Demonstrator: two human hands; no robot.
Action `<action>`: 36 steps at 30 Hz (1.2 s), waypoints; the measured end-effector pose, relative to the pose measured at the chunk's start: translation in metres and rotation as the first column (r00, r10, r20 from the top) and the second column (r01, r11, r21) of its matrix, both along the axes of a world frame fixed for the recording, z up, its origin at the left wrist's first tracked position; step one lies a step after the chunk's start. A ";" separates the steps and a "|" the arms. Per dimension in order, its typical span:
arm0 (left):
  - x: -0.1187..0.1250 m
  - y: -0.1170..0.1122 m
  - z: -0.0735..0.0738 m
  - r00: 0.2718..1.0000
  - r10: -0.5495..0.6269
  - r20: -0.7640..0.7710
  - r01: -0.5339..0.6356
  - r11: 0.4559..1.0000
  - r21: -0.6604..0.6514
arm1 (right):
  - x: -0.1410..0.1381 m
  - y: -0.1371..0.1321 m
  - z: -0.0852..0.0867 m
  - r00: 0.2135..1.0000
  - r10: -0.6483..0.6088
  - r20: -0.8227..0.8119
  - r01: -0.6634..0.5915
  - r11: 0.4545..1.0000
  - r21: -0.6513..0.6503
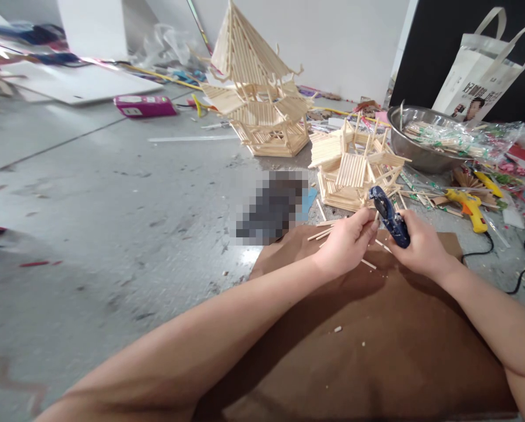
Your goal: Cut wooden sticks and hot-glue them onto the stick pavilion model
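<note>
My right hand (424, 245) is closed around dark blue pliers (393, 220), whose head points up and away from me. My left hand (348, 241) pinches a short thin wooden stick (376, 218) close beside the pliers' head; whether the jaws touch it I cannot tell. Just beyond both hands stands a small pavilion model (351, 170) built of wooden sticks, with its top open. Loose sticks (319, 233) lie by my left hand, on the near side of the model. Brown paper (403, 334) spreads below my hands, with small cut bits on it.
Farther back stands a taller stick pagoda (269, 111). To the right are a metal bowl (414, 149) of wrapped sticks, a yellow glue gun (471, 208) with a black cord, and a white bag (473, 79). A purple box (145, 106) lies on the grey floor (91, 234).
</note>
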State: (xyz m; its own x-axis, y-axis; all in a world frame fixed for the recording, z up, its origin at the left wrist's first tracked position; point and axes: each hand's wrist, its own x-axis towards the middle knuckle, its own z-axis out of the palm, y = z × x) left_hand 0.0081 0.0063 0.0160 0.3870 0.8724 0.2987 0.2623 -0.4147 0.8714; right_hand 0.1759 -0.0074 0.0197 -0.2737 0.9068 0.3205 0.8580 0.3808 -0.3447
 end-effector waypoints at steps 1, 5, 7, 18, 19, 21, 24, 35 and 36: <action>0.000 0.000 0.000 1.000 0.009 -0.005 -0.009 1.000 0.001 | 0.000 0.000 0.001 1.000 -0.003 -0.006 0.003 1.000 -0.013; 0.000 -0.002 0.002 0.999 0.014 -0.034 -0.013 1.000 0.024 | -0.002 0.001 0.004 0.999 -0.006 -0.047 0.004 0.999 -0.042; 0.000 -0.003 0.003 0.998 0.003 -0.058 -0.001 0.999 0.045 | -0.003 0.001 0.004 0.997 0.014 -0.075 -0.015 1.000 -0.025; -0.002 0.000 0.007 0.995 -0.027 -0.094 0.032 0.998 0.046 | -0.005 0.001 -0.003 0.998 -0.034 -0.058 0.038 0.997 0.061; -0.002 0.000 0.008 0.995 -0.034 -0.095 0.037 0.998 0.040 | -0.005 0.002 -0.004 0.998 -0.033 -0.049 0.037 0.997 0.070; -0.003 0.000 0.009 0.994 -0.042 -0.096 0.046 0.998 0.039 | -0.003 0.003 -0.004 0.999 -0.036 -0.025 0.038 0.997 0.069; -0.003 0.001 0.009 0.993 -0.055 -0.103 0.059 0.998 0.031 | -0.002 0.003 -0.003 0.997 -0.072 0.007 0.071 0.996 0.046; 0.001 -0.004 0.008 0.994 -0.051 -0.101 0.049 0.999 -0.020 | 0.003 0.004 0.000 0.991 -0.092 0.093 0.093 0.996 -0.006; 0.001 -0.005 0.008 0.994 -0.049 -0.100 0.046 0.998 -0.033 | 0.004 0.004 0.000 0.991 -0.093 0.100 0.095 0.995 -0.014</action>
